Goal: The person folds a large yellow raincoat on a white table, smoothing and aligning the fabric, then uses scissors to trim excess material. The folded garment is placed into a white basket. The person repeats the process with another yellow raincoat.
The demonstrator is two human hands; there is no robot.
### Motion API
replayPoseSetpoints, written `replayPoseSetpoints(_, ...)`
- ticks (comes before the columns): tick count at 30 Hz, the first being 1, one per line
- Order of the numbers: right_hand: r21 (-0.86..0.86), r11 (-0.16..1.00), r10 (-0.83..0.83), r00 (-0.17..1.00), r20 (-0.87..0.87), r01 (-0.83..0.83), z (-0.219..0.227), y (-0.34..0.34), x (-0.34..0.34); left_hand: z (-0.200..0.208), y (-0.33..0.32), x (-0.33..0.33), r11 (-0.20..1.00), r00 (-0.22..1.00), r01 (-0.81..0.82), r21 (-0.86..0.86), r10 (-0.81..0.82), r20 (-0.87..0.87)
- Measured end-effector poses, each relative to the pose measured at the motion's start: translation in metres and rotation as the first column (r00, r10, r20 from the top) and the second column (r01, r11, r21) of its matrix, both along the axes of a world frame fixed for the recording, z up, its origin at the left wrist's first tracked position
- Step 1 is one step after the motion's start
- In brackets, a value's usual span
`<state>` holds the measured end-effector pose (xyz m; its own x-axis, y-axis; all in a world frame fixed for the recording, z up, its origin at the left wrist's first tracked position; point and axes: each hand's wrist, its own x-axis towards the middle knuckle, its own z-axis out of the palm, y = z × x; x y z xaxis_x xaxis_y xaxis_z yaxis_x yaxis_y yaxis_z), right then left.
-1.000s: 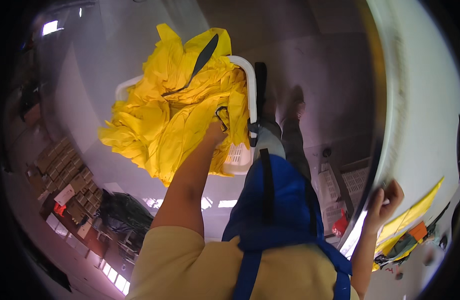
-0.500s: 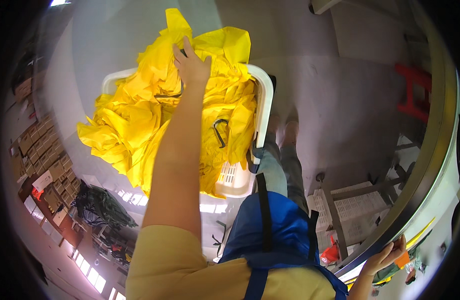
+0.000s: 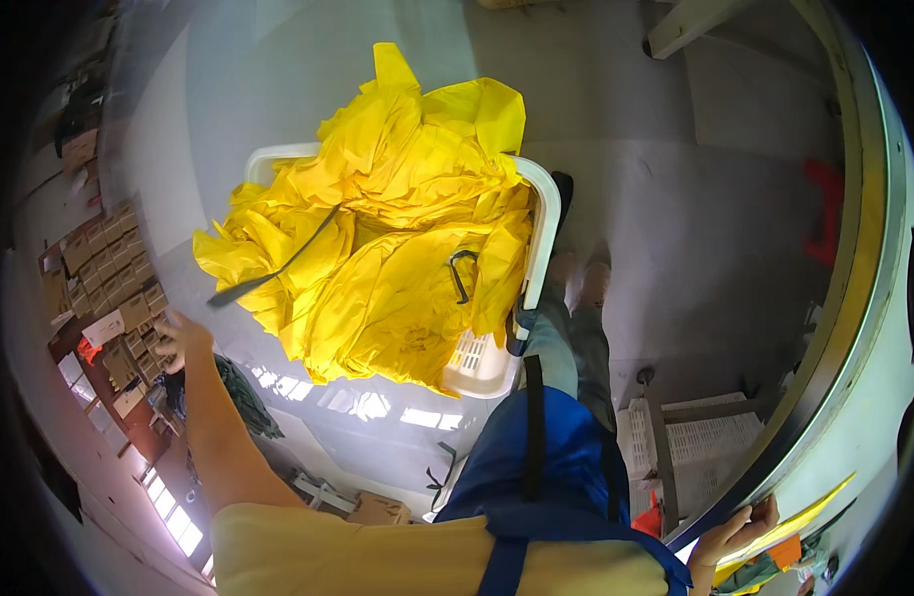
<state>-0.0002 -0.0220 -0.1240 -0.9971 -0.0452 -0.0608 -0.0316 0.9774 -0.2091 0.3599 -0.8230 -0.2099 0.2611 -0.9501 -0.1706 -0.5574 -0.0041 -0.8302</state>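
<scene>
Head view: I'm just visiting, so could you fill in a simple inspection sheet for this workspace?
Surface: white table at right
Main things: yellow fabric heaped in a white basket, spilling over its left rim; dark strap across it
Clutter: stacked brown cartons, left
Grips: left hand open, near the strap's end; right hand at the table's edge, hold unclear
Cables: nothing seen for certain
Surroundings: grey floor; blurred red object, right

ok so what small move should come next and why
Probably fold the dark strap onto the yellow fabric in the white basket: its wide end sticks out past the fabric, and the left hand, nearby, looks open and empty.
</scene>
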Motion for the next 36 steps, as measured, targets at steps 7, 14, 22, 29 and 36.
replayPoseSetpoints(7, -0.061, 0.994, -0.087, 0.996, 0.031, 0.089, 0.000, -0.001, -0.002, -0.188, 0.182, -0.315, 0.278, -0.058, 0.953, -0.121, -0.225, -0.973)
replayPoseSetpoints(14, -0.012, 1.000, 0.012, 1.000, -0.025, -0.012, 0.006, -0.024, -0.010, -0.256, 0.204, -0.368, 0.560, 0.479, 0.813, 0.162, -0.483, -0.733)
replayPoseSetpoints(22, -0.458, 0.857, 0.288, 0.957, 0.046, -0.236, 0.025, -0.067, -0.010, -0.028, 0.274, -0.185, 0.734, 0.181, 0.519, 0.438, 0.406, -0.896)
replayPoseSetpoints(29, -0.961, 0.244, 0.916, 0.356, 0.185, -0.129, 0.061, -0.254, -0.012, 0.223, 0.380, -0.231, 0.361, 0.066, 0.806, 0.469, 0.734, -0.676)
replayPoseSetpoints(36, -0.980, -0.193, 0.965, 0.171, -0.199, -0.051, 0.204, -0.241, -0.042, 0.211, 0.344, -0.184, 0.666, -0.707, 0.523, 0.532, 0.688, -0.166)
